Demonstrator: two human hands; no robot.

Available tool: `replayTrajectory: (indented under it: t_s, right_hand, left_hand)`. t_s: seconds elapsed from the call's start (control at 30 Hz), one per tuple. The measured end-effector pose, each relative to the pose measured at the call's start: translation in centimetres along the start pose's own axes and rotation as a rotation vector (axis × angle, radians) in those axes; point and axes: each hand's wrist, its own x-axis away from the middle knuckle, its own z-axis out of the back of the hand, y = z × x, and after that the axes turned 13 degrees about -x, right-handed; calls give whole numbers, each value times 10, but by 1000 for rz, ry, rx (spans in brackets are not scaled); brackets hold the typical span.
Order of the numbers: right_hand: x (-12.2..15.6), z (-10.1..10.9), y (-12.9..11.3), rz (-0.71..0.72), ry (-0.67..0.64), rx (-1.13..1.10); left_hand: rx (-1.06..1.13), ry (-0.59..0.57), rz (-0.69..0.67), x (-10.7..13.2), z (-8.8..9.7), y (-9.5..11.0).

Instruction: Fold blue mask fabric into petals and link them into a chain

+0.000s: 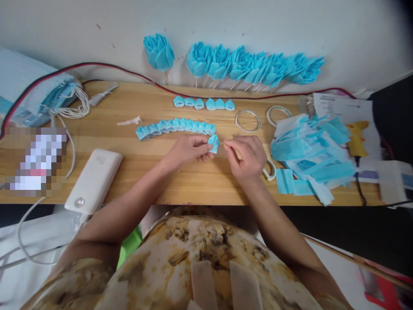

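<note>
Head view: I pinch a small folded blue piece and a thin stick above the wooden table.
My left hand point(191, 149) grips the folded blue piece point(213, 144) between thumb and fingers, just in front of the right end of a curved row of folded pieces point(176, 125); my right hand point(248, 156) closes its fingertips on the thin stick point(221, 143), which points at that piece, though I cannot tell whether they touch. Scissors point(271, 170) lie partly under my right hand, beside a heap of blue strips point(318, 150); behind, blue flowers on sticks point(240, 63) lean against the wall point(258, 21).
</note>
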Motion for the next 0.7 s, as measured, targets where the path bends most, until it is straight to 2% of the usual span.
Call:
replayTrajectory:
  t_s: [0.37,0.7]
  right_hand:
    - [4,0,1,7,-12,130]
    - [5,0,2,36,-19,32]
  left_hand:
    - [-37,-34,-12,1,-1,-1]
    - [-39,-42,-48,1,-3,-2]
